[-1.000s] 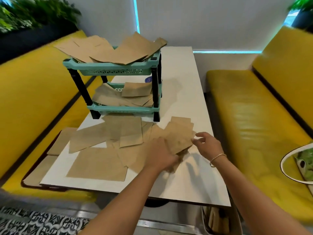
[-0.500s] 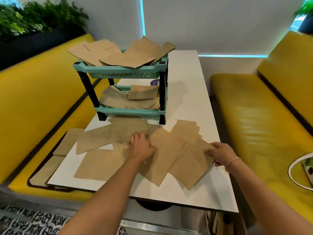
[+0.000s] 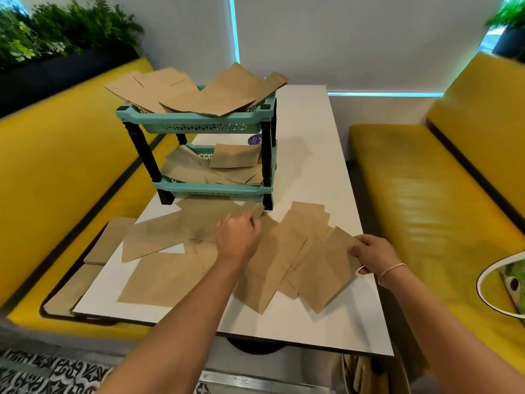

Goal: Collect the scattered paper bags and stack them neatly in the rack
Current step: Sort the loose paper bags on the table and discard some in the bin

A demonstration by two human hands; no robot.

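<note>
Mostly flat paper bags (image 3: 287, 260) — axes mixed

The table (image 3: 306, 172) is seen from 1 head-worn camera, angled forward and down, close above both forearms.

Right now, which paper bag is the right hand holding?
The bag at the right end of the pile on the table. The right hand pinches its corner; the others lie loose.

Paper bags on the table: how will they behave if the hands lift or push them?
The paper bags lie flat and thin, so probably light and floppy, sagging if lifted by one edge. They overlap on the smooth white table, so a push from the left hand likely slides several together. Edges flush with the tabletop may be hard to pinch.
</note>
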